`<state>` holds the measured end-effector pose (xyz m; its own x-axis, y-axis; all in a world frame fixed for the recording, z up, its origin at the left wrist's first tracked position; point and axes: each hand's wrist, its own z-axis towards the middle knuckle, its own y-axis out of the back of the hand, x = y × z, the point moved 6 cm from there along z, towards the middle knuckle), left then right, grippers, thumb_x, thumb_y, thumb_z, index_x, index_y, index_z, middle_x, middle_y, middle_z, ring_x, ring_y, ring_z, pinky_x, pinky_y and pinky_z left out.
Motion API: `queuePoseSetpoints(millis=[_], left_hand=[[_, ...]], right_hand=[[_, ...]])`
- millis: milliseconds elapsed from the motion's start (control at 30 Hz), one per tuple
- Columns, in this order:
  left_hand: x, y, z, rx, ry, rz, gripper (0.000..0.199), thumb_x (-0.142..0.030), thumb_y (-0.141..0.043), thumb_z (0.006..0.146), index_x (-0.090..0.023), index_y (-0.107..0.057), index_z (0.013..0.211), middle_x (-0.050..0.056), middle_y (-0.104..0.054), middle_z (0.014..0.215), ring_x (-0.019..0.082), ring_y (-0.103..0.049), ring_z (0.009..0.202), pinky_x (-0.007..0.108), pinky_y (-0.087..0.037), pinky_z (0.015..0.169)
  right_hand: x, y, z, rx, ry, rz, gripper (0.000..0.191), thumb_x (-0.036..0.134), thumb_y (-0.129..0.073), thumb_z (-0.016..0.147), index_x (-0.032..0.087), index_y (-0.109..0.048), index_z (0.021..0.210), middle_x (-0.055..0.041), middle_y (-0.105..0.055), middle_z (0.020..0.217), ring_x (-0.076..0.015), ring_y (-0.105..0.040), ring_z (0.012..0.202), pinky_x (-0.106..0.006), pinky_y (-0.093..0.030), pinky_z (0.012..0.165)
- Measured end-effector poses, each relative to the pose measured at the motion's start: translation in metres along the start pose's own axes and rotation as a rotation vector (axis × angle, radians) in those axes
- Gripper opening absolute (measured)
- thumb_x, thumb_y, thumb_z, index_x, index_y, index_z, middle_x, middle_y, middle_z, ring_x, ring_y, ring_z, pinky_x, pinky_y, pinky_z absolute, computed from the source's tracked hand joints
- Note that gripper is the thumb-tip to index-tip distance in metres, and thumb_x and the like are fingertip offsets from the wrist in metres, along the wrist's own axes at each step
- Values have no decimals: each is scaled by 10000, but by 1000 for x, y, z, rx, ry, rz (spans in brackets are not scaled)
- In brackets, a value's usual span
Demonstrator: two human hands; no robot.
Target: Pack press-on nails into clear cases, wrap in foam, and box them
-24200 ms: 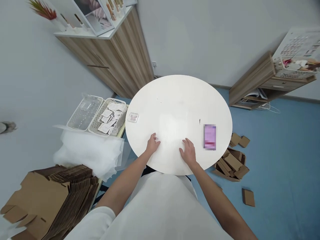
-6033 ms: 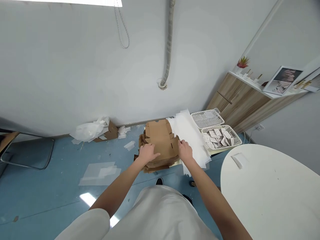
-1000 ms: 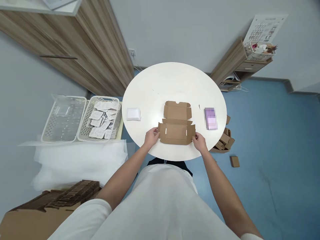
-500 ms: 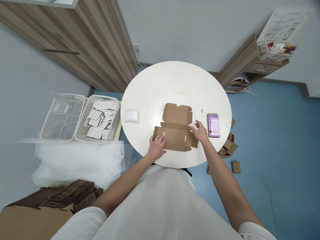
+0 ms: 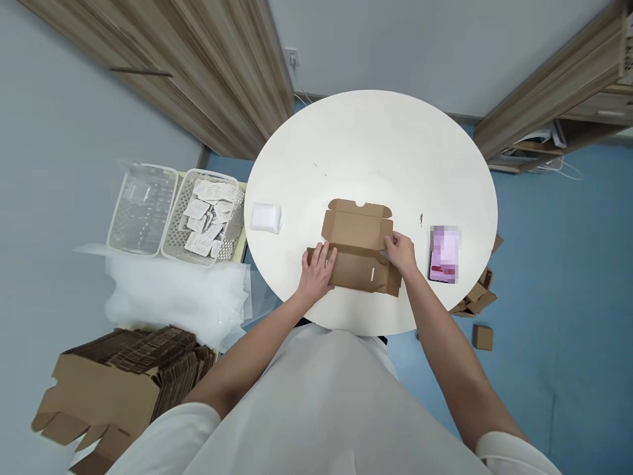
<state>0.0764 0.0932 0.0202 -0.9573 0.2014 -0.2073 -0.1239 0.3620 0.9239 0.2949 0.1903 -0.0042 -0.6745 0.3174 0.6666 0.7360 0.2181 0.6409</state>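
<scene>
A brown cardboard box blank (image 5: 359, 231) lies partly folded on the white round table (image 5: 386, 142), its notched lid panel spread flat on the far side. My left hand (image 5: 316, 274) rests on the blank's near left part, fingers extended and somewhat apart. At the right side, my right hand (image 5: 401, 254) pinches the cardboard near the crease between the two panels; its fingertips are partly hidden. A small white wrapped packet (image 5: 266, 217) lies to the left of the blank. To the right is a phone (image 5: 444, 255) with a blurred-out screen.
Left of the table stand a basket with clear plastic pieces (image 5: 141, 211) and a basket of white cards (image 5: 205, 218). Nearer me are translucent sheets (image 5: 173, 287) and stacked flat cardboard boxes (image 5: 109, 389). Small cardboard boxes (image 5: 482, 337) lie on the floor at right.
The blank's near edge flap has been folded inward. My right hand has closed on the cardboard's right side. My left hand has shifted slightly up along the left end. The view has turned somewhat.
</scene>
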Motion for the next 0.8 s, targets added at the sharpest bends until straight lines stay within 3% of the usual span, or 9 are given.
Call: queuePoseSetpoints(millis=[233,300,367,433,500,567,700,800], left_hand=[[-7,3,10,50,-50,56,1085,-360,-722,582,-186,-33,1402,125,-87,1463,328,95,1324,554,21,1031],[-5,2,10,57,-62,66,1054,-364,-713,590,-193,-63,1401,120,-129,1457,330,73,1328,560,22,1030],[-3,0,9,44,-79,75,1024,-363,-709,593,-194,-101,1399,119,-158,1452,329,54,1332,562,22,1031],[-1,-1,7,24,-102,75,1004,-362,-710,588,-196,-134,1393,118,-177,1447,327,37,1334,561,21,1032],[1,-1,6,-2,-130,63,1005,-362,-717,573,-197,-153,1389,122,-191,1443,329,21,1334,561,19,1033],[1,0,5,-26,-157,51,1016,-364,-726,558,-196,-161,1387,128,-208,1437,331,11,1334,561,12,1033],[5,1,-7,-35,-166,66,1076,-408,-743,505,-200,-160,1386,135,-160,1449,342,53,1329,557,-9,1032],[28,-1,-27,-78,-4,12,1172,-453,-749,468,-170,-87,1393,173,-31,1459,367,87,1318,575,-56,1014]], right_hand=[[1,-7,-21,144,14,-81,272,377,-374,777,189,-553,694,3,-499,551,-132,-416,520,-256,-323,517],[4,-5,-28,95,45,-144,317,402,-361,789,180,-574,865,-46,-583,699,-178,-495,636,-293,-370,590],[12,1,-39,-32,130,-248,461,443,-404,770,159,-484,1124,-128,-584,1012,-260,-514,901,-379,-378,755],[24,-2,-55,-92,286,-375,685,484,-471,728,142,-304,1298,-171,-408,1293,-324,-361,1163,-469,-255,930],[33,-18,-75,5,460,-491,845,521,-529,678,145,-192,1356,-158,-255,1405,-334,-195,1279,-501,-92,1012],[32,-38,-92,135,555,-578,970,550,-592,609,148,-149,1372,-153,-211,1428,-333,-127,1308,-510,0,1028],[21,-62,-107,166,492,-658,1064,511,-654,562,167,-77,1387,-153,-195,1433,-333,-104,1319,-550,22,1018],[17,-68,-111,142,435,-681,1034,463,-658,578,196,-66,1383,-140,-196,1435,-317,-109,1323,-565,-13,1012]])
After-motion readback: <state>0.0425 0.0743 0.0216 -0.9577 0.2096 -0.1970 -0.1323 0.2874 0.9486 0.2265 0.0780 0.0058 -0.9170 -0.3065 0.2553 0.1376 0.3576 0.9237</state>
